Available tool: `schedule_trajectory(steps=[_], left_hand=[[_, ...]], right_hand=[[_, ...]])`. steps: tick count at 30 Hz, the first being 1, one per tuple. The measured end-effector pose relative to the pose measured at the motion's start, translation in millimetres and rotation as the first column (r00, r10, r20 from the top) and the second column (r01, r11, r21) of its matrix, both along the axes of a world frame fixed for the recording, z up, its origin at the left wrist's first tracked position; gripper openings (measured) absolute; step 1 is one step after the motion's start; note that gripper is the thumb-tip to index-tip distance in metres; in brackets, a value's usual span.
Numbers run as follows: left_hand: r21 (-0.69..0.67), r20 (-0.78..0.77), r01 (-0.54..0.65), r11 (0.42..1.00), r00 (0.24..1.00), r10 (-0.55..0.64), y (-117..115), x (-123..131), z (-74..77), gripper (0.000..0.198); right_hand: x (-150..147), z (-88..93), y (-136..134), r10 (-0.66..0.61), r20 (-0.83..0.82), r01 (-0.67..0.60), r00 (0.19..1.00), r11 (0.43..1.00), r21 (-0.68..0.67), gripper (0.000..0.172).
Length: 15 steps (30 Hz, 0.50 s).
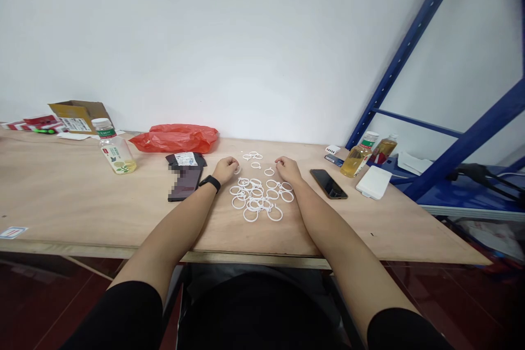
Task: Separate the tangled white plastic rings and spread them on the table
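Several white plastic rings [259, 197] lie in a loose pile on the wooden table [82, 197] between my forearms. A few more rings [253, 157] sit farther back. My left hand [226, 169], with a black band on the wrist, rests curled at the pile's far left, its fingers closed on a white ring [237, 170]. My right hand [287, 168] is curled at the pile's far right, fingertips pinched together; I cannot make out what they hold.
A black packet [184, 176] lies left of my left hand, a red plastic bag [177, 138] behind it. A drink bottle [115, 149] and cardboard box [77, 115] stand far left. A black phone [328, 184], white box [373, 182], two bottles [361, 154] and blue shelving [451, 153] are at the right.
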<state>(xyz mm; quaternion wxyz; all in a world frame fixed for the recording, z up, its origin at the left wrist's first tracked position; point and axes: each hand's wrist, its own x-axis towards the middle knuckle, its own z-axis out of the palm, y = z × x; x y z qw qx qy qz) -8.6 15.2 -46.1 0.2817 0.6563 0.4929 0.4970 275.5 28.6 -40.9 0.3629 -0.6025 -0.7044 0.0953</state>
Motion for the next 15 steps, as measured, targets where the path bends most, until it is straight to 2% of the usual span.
schedule_trajectory(steps=[8,15], left_hand=[[0.053,-0.04,-0.025,0.998,0.999,0.027,-0.7,0.7,3.2,0.014],[0.085,-0.055,0.008,0.996,0.998,-0.003,-0.2,2.3,1.9,0.016]], right_hand=[[-0.4,2.8,-1.2,-0.004,-0.021,0.005,1.0,1.0,0.012,0.024],[-1.9,6.5,-2.9,-0.008,-0.031,0.009,0.999,1.0,0.017,0.026]])
